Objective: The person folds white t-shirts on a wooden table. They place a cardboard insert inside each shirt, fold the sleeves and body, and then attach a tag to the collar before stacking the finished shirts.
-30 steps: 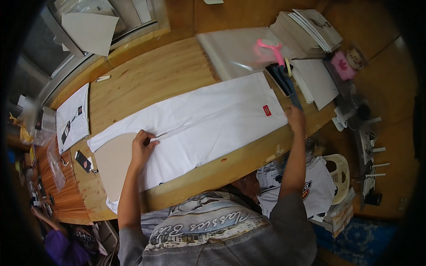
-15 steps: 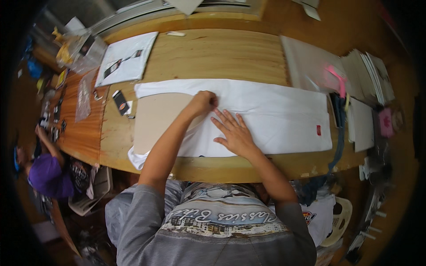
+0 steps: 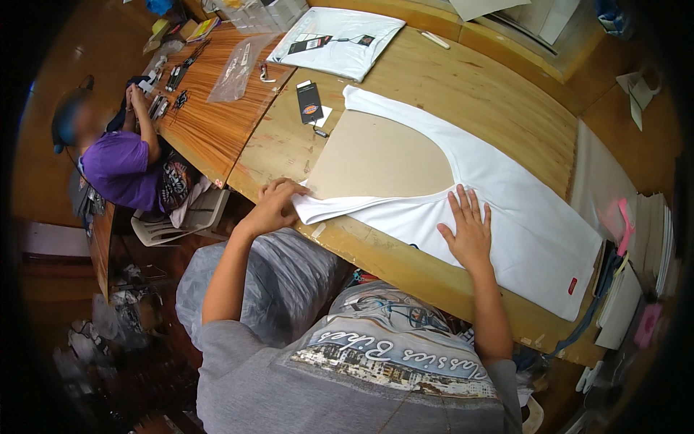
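Observation:
A white garment [image 3: 517, 217] with a small red tag near its far right end lies spread on the wooden table. Tucked against its cloth is a beige cardboard sheet [image 3: 383, 155], bare on the left side within the garment's curved opening. My left hand [image 3: 277, 206] pinches the near left corner of the fabric by the table's front edge, fingers curled. My right hand [image 3: 471, 230] rests flat on the garment, fingers apart, just right of the cardboard's curved end.
Beyond the cardboard is a black hang tag [image 3: 309, 103]. A bagged white garment [image 3: 336, 42] lies at the back, near a white stick [image 3: 435, 40]. Stacked boards [image 3: 654, 231] stand at the right. A seated person in purple [image 3: 121, 168] works at the left. A grey plastic bag [image 3: 264, 286] bulges below the table.
My left hand has moved from the middle of the garment to its near left corner. My right hand stays flat on the cloth. The view has turned toward the left.

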### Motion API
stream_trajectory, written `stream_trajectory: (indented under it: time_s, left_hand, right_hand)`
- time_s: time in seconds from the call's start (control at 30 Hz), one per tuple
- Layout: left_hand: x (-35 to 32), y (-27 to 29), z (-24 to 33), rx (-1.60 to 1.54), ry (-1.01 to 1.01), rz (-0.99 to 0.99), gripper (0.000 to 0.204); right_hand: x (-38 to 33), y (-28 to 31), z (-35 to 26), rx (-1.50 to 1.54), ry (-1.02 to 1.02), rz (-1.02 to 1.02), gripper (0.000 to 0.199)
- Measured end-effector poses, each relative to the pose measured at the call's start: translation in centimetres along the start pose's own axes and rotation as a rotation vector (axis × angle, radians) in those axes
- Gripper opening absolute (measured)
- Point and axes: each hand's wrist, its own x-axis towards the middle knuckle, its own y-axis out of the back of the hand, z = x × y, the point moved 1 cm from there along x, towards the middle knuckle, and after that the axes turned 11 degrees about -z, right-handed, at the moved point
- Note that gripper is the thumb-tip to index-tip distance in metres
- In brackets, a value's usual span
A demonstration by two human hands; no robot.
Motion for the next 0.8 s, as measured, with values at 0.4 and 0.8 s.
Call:
stream_trajectory:
  time_s: [0.4,0.8]
  left_hand:
    - [4.3,-3.5,0.2,0.075,0.432,0.922,0.028]
    - [8.0,-5.0,1.6,-0.831,0.454,1.068,0.044]
  right_hand:
    - [-0.2,-0.3,0.2,-0.014,-0.006,0.019,0.058]
    - [-0.4,-0.7,0.1,-0.006,-0.002,0.07,0.059]
